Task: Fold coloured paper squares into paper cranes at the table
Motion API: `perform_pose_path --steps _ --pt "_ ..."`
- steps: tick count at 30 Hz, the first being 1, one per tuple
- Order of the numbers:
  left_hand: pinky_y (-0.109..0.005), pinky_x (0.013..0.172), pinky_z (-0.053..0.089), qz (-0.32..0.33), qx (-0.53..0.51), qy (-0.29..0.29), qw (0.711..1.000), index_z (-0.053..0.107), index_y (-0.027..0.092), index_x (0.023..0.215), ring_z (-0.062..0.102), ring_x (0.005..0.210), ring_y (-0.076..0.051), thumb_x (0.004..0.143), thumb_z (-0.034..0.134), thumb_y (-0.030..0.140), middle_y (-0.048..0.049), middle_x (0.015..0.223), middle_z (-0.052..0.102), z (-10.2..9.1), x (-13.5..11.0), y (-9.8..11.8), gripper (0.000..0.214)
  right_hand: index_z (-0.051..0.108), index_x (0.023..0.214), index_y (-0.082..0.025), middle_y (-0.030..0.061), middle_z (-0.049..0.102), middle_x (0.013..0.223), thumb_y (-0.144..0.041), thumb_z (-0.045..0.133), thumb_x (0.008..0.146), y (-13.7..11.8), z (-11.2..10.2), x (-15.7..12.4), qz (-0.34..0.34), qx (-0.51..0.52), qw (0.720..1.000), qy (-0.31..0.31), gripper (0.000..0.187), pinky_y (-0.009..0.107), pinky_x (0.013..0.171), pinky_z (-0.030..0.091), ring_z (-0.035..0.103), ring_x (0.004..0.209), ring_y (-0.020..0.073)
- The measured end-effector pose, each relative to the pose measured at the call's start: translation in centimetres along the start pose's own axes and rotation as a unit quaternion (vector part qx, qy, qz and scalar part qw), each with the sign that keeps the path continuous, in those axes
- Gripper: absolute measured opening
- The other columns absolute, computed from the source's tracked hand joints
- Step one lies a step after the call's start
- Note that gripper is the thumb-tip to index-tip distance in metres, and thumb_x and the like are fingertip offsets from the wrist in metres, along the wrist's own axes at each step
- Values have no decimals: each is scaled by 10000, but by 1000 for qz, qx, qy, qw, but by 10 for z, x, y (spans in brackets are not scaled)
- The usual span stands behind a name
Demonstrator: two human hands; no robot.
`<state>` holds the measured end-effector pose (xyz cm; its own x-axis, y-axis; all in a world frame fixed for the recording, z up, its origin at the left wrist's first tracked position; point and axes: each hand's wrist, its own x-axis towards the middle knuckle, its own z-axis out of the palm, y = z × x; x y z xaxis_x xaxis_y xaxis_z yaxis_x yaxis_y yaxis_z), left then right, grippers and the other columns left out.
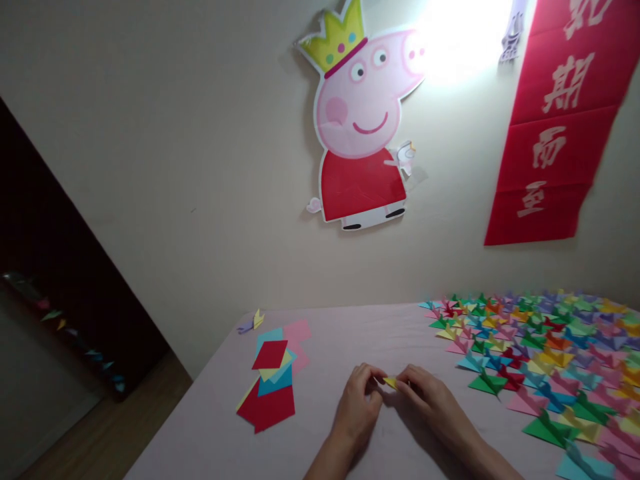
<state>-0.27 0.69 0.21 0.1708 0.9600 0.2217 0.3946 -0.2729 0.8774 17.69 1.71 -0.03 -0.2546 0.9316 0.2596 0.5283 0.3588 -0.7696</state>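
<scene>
A small folded piece of yellow paper (390, 382) is pinched between my two hands, low over the cloth-covered table. My left hand (361, 399) grips its left end with curled fingers. From the other side, my right hand (424, 392) holds its right end between thumb and fingertips. Only a little of the yellow paper shows; the fingers hide the rest, so its exact shape cannot be made out.
Loose coloured paper squares (275, 407) lie overlapping to the left. Many folded paper cranes (543, 363) cover the right side of the table (345, 327). Two folded pieces, purple and yellow (257, 319), sit at the far left corner. A wall (225, 167) rises behind.
</scene>
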Motion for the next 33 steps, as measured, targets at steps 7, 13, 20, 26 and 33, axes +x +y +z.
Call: perform_pose_path --steps 7,13,20,26,33 --pt "-251 699 403 -37 -30 30 998 561 204 811 514 735 -138 838 556 230 23 822 571 -1 1 1 38 611 666 -212 19 626 673 -539 471 875 -9 8 0 17 82 996 20 413 274 627 457 575 653 187" --pt "-254 701 388 -35 -46 18 998 584 200 799 510 746 -139 826 595 252 20 821 587 2 0 1 60 614 667 -206 5 613 641 -539 564 813 -15 5 -5 35 96 994 26 368 259 597 446 555 627 177" --pt "-241 651 396 -43 -82 5 996 575 199 823 491 685 -127 841 589 323 31 772 573 6 0 1 127 645 713 -185 -8 603 627 -539 587 797 -18 4 -6 59 173 983 7 368 255 572 432 535 599 162" --pt "-225 618 399 -41 -107 -2 993 578 194 828 517 677 -123 790 562 229 21 774 595 3 -2 2 54 601 709 -192 -21 553 626 -581 594 782 -16 5 -7 64 218 974 14 396 253 548 426 512 578 151" --pt "-230 621 395 -31 -104 22 994 556 192 811 497 671 -123 809 587 279 32 751 563 3 -5 8 92 596 737 -195 -25 558 626 -567 571 825 -13 8 -8 48 219 975 10 383 247 536 426 516 560 142"
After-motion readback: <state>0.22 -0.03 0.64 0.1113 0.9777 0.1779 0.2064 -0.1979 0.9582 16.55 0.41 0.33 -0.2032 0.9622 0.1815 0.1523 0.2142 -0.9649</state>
